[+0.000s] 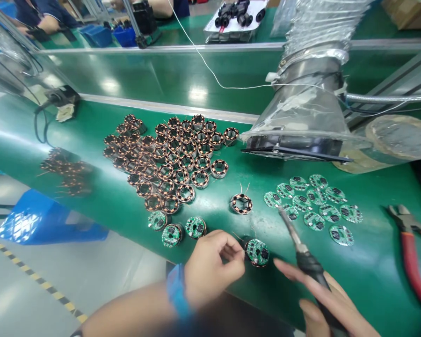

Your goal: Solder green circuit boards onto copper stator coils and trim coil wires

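Note:
My left hand [215, 262], with a blue band at the wrist, is closed in a pinch at the left edge of a round green circuit board [258, 252]. That board sits on a copper-wound stator, and fine wires stick up beside it. What the fingertips pinch is too small to make out. In my right hand [333, 299] is a soldering iron [310, 263], its tip pointing up and left towards the loose round circuit boards [314, 221]. One bare stator [241, 204] stands just behind the board. Left of my left hand are stators topped with boards [172, 235].
Many copper-wound stators [175, 159] cluster on the green bench. A fume extraction hood [298, 117] hangs at the back right. Red-handled pliers [410, 248] lie far right. A thin white wire [224, 87] crosses behind. Other people's arms [49, 23] show at top left.

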The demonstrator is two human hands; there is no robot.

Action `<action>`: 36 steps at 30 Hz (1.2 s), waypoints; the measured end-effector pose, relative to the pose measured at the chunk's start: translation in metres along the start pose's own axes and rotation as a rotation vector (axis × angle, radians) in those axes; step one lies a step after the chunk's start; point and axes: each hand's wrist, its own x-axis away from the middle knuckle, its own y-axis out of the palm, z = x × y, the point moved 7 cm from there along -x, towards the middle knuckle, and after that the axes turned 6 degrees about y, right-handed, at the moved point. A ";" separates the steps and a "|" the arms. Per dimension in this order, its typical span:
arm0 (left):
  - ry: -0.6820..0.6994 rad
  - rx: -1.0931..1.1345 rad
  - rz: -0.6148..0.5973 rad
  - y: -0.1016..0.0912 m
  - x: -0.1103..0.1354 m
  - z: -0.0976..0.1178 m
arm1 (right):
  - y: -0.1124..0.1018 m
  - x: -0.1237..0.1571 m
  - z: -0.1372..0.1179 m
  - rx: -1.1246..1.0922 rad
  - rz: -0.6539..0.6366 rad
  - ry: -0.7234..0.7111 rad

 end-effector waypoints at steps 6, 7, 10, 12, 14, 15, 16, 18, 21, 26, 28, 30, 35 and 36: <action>-0.093 0.109 -0.001 0.009 0.005 -0.007 | 0.018 -0.018 -0.007 0.057 0.050 -0.028; -0.120 0.149 -0.025 0.011 0.006 -0.010 | 0.018 -0.019 -0.004 0.051 0.049 -0.010; -0.191 0.281 -0.045 0.014 0.007 -0.018 | 0.015 -0.019 0.004 0.016 0.012 0.050; -0.189 0.315 -0.011 0.011 0.004 -0.018 | 0.013 -0.019 0.006 -0.015 -0.009 0.068; -0.118 0.258 0.045 0.006 0.001 -0.013 | 0.013 -0.019 0.005 -0.041 -0.017 0.065; -0.068 0.214 0.077 0.004 -0.001 -0.009 | 0.014 -0.019 0.004 -0.049 -0.014 0.060; -0.016 0.176 0.112 0.002 -0.002 -0.004 | 0.015 -0.019 0.003 -0.055 -0.007 0.056; 0.075 0.124 0.173 0.001 -0.004 0.003 | 0.017 -0.019 0.001 -0.061 0.017 0.062; 0.219 0.023 0.192 0.002 -0.004 0.013 | 0.018 -0.020 -0.001 -0.063 0.051 0.080; 0.664 -0.567 0.058 0.011 0.009 0.040 | 0.019 -0.020 -0.001 -0.058 0.053 0.103; 0.749 -0.761 -0.003 0.014 0.014 0.042 | 0.020 -0.020 -0.001 -0.046 0.050 0.112; 0.752 -0.816 -0.053 0.015 0.016 0.039 | 0.020 -0.021 -0.002 -0.035 0.058 0.106; 0.410 -0.416 -0.031 0.005 0.005 0.021 | 0.008 -0.018 -0.002 -0.019 0.048 0.088; 0.300 -0.297 -0.020 0.004 0.002 0.014 | 0.005 -0.015 -0.002 -0.004 0.029 0.079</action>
